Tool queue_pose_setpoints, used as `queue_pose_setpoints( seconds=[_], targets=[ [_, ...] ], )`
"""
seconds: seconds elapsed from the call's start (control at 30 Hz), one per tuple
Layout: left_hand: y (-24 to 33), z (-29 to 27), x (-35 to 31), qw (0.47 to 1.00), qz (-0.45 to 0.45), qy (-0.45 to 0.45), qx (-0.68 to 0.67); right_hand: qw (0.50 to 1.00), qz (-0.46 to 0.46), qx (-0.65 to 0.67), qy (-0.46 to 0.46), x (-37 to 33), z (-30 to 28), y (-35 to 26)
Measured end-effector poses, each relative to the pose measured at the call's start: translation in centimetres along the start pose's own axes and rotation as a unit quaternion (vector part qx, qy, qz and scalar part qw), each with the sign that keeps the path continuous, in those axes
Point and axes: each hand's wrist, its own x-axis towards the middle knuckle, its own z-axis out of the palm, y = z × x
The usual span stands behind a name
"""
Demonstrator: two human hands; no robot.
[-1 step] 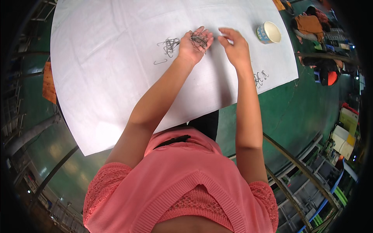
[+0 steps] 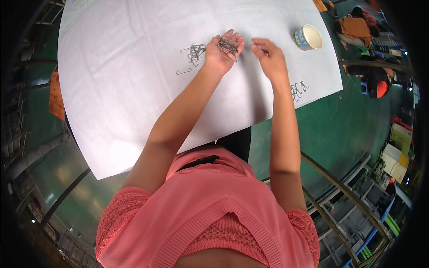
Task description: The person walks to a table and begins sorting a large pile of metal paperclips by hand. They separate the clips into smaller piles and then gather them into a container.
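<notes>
My left hand [image 2: 221, 56] is palm up above the white-covered table [image 2: 134, 98]. A tangled clump of thin metal hooks [image 2: 228, 45] lies across its palm and fingers. Just left of that hand, a loose pile of similar metal hooks [image 2: 195, 53] rests on the table, with one single hook [image 2: 183, 71] lying apart nearer to me. My right hand [image 2: 271, 57] hovers to the right of the left one, fingers bent, thumb and forefinger slightly apart. Nothing shows between them. Several more hooks [image 2: 298, 90] lie by the table's right front edge, beside my right forearm.
A round paper tub [image 2: 308, 37], pale inside with a blue printed side, stands at the table's right. Beyond the edge is a green floor [image 2: 330, 120]. Other people [image 2: 355, 29] are at the far right. Metal rails [image 2: 339, 187] run at the lower right.
The thumb and forefinger of my right hand have come a little closer together. My left hand and its clump of hooks look almost the same.
</notes>
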Motion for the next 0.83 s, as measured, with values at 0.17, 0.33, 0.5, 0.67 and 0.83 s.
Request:
queue_pose_setpoints(
  seconds=[0.17, 0.33, 0.5, 0.67, 0.83],
  targets=[
    [-1.1, 0.6, -0.6, 0.996, -0.005, -0.015, -0.084, 0.952, 0.138, 0.266, -0.068, -3.3, 2.8, 2.3],
    [-1.6, 0.3, -1.2, 0.999, 0.039, 0.001, -0.009, 0.992, 0.102, 0.075, 0.027, -4.0, 2.4, 0.6],
    [-2.6, 0.6, -2.5, 0.999, 0.01, 0.031, -0.007, 0.982, -0.117, -0.106, 0.099, -4.6, 3.3, -2.0],
    [0.8, -3.1, -4.1, 0.999, -0.013, 0.034, 0.015, 0.994, -0.058, 0.017, 0.086, -2.0, 2.2, -0.7],
    [5.8, -9.9, -6.7, 0.975, -0.135, -0.177, -0.005, 0.978, -0.086, -0.16, -0.099, 0.7, 4.5, 0.9]
  ],
)
